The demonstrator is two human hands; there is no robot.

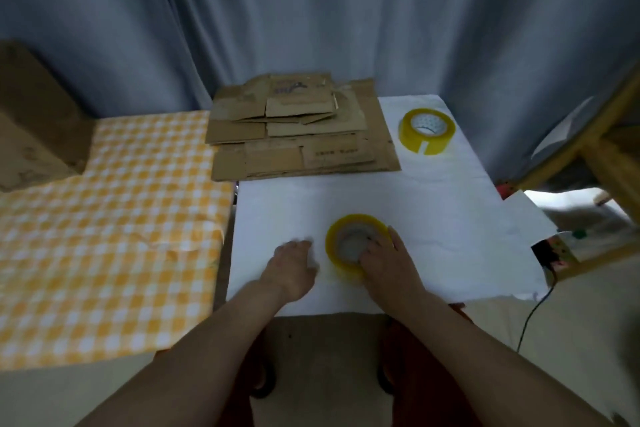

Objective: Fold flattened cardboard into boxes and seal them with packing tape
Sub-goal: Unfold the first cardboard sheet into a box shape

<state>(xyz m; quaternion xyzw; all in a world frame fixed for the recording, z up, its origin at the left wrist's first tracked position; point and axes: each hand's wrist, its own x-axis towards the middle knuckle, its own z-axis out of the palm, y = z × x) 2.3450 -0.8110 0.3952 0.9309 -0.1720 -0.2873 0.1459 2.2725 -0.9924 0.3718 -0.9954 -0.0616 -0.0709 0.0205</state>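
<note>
While cardboard stack (301, 135) sits untouched: setup step | right hand (388, 262) grips near tape roll (349, 243), fingers in core | left hand (294, 265) flat, released on worktop (433, 218) | next: probably park roll, pull top sheet

A white-covered table (433, 215) with cardboard, tape and two hands on it, beside a checked surface.

A stack of flattened cardboard (298, 135) lies at the table's far left corner, partly overhanging the edge. A yellow tape roll (426, 130) lies flat at the far right, just beside the stack. A second yellow tape roll (356, 244) lies flat near the front edge, with the right hand (388, 262) on it, fingers reaching into its core. The left hand (291, 265) rests on the white cover just beside this roll. To the left stands a surface under an orange-and-white checked cloth (104, 236), bearing a brown cardboard box (31, 121) at its far left end.
</note>
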